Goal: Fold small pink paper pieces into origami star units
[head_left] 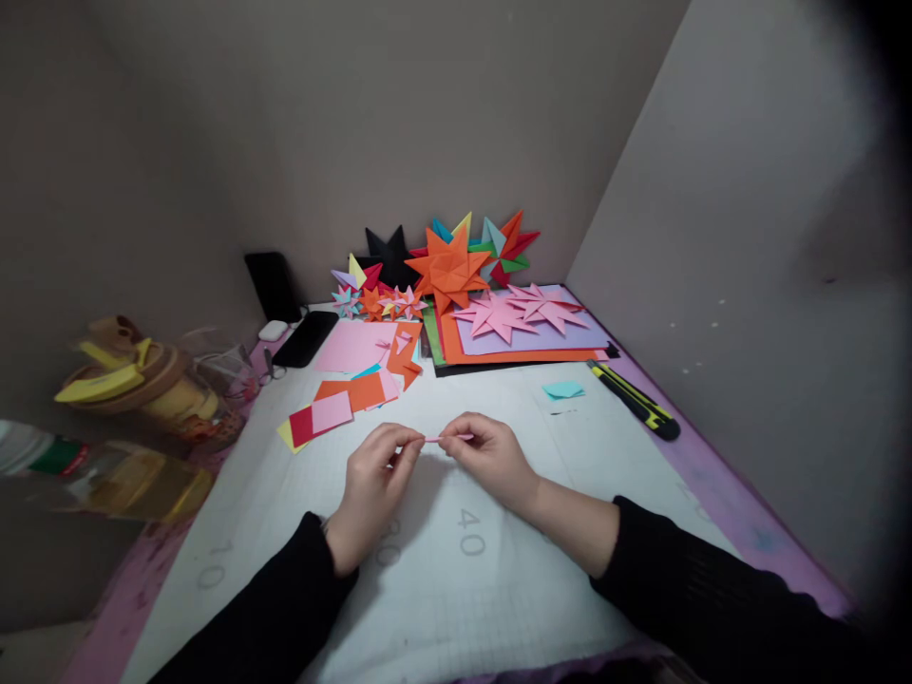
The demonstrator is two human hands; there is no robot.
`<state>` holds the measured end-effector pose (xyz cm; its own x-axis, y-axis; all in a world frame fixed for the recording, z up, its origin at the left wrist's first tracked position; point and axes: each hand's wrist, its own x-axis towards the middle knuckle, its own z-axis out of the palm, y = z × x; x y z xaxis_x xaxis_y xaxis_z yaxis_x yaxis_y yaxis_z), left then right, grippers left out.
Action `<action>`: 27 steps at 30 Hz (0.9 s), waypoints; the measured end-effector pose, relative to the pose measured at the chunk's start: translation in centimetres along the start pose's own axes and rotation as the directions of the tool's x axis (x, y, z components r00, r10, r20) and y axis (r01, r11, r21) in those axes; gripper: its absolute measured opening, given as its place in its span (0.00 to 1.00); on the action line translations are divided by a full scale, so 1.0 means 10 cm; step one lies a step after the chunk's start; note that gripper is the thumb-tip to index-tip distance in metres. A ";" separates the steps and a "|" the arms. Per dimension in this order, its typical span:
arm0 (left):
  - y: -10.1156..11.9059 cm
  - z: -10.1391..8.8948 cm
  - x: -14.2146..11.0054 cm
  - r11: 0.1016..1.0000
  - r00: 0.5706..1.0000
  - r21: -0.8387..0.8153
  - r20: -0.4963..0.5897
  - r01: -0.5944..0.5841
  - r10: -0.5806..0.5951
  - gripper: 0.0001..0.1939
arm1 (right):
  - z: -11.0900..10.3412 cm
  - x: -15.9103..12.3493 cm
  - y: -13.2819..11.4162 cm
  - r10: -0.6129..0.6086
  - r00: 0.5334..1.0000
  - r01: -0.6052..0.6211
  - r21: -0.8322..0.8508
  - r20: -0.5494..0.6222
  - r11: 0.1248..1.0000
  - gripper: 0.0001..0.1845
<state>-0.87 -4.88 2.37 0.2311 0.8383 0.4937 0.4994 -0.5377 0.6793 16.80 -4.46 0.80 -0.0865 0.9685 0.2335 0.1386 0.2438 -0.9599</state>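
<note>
Narrow pink paper (432,439) is pinched by left fingers (402,436) and right fingers (458,449) above the white table (513,603), grey wall (370,123) behind its far edge.

Upright black phone (275,285) against grey wall (427,114), white case (274,331), bottle (139,483) of yellowish liquid

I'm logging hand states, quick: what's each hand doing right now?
Left hand: closed, pinching the thin pink paper piece.
Right hand: closed, pinching the same piece farther along.
</note>
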 end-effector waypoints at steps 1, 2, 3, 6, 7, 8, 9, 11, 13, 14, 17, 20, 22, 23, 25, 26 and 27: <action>0.01 0.00 0.00 1.000 1.000 -0.003 0.006 0.009 -0.009 0.04 | 0.00 0.00 -0.01 -0.016 1.000 0.016 -0.017 -0.007 1.000 0.06; 0.01 0.00 0.00 1.000 1.000 -0.006 0.014 0.019 -0.019 0.04 | 0.00 0.00 -0.02 -0.033 0.999 0.032 -0.031 -0.015 0.999 0.06; 0.02 0.00 0.00 0.999 0.999 -0.010 0.022 0.030 -0.030 0.05 | 0.00 0.00 -0.03 -0.048 0.999 0.048 -0.042 -0.021 0.998 0.06; 0.02 0.00 0.01 0.997 0.997 -0.029 0.036 0.066 -0.065 0.05 | 0.00 0.00 -0.05 -0.087 0.996 0.085 -0.064 -0.037 0.994 0.05; 0.02 0.00 0.01 0.997 0.997 -0.033 0.037 0.073 -0.072 0.05 | 0.00 0.00 -0.05 -0.096 0.995 0.093 -0.071 -0.039 0.993 0.05; 0.01 0.01 0.02 0.997 0.997 -0.035 0.034 0.073 -0.072 0.05 | 0.00 0.00 -0.05 -0.103 0.994 0.100 -0.079 -0.039 0.992 0.05; 0.01 0.01 0.02 0.997 0.997 -0.035 0.033 0.070 -0.068 0.05 | 0.00 0.00 -0.05 -0.109 0.993 0.106 -0.086 -0.039 0.991 0.05; 0.02 0.01 0.02 0.998 0.998 -0.032 0.035 0.061 -0.060 0.04 | 0.00 0.00 -0.05 -0.121 0.992 0.117 -0.098 -0.035 0.988 0.05; 0.03 0.01 0.01 0.998 0.997 -0.029 0.047 0.057 -0.055 0.06 | 0.00 0.00 -0.05 -0.133 0.991 0.130 -0.099 -0.025 0.987 0.05; 0.03 0.02 0.01 0.998 0.997 -0.028 0.052 0.052 -0.050 0.07 | 0.00 0.00 -0.05 -0.137 0.990 0.135 -0.099 -0.018 0.986 0.05; 0.03 0.03 0.00 1.000 0.999 -0.022 0.045 0.005 -0.004 0.04 | 0.01 -0.01 -0.04 -0.143 0.990 0.142 -0.112 0.001 0.984 0.05; 0.01 0.03 0.00 0.999 0.999 -0.013 0.024 -0.032 0.033 0.04 | 0.01 -0.01 -0.03 -0.145 0.989 0.145 -0.119 0.004 0.982 0.05; 0.00 0.02 0.01 0.999 0.999 -0.014 0.017 -0.042 0.042 0.04 | 0.01 -0.01 -0.03 -0.148 0.989 0.147 -0.108 0.001 0.983 0.05; 0.00 0.02 0.02 0.999 0.999 -0.015 0.016 -0.044 0.044 0.04 | 0.01 -0.01 -0.03 -0.149 0.989 0.148 -0.101 -0.001 0.984 0.05; 0.00 0.02 0.02 0.999 0.999 -0.015 0.015 -0.045 0.045 0.03 | 0.01 -0.01 -0.03 -0.152 0.988 0.151 -0.092 -0.003 0.984 0.05; 0.00 0.02 0.03 0.999 0.999 -0.014 0.015 -0.043 0.043 0.03 | 0.01 -0.01 -0.03 -0.155 0.988 0.154 -0.092 -0.005 0.984 0.06; 0.00 0.01 0.03 0.999 0.999 -0.013 0.014 -0.042 0.042 0.03 | 0.01 -0.01 -0.03 -0.161 0.987 0.159 -0.095 -0.009 0.983 0.06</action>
<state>-0.69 -4.63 2.44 0.2636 0.8162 0.5141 0.4782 -0.5734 0.6652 16.68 -4.65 1.05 -0.0991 0.9172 0.3860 0.2158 0.3985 -0.8914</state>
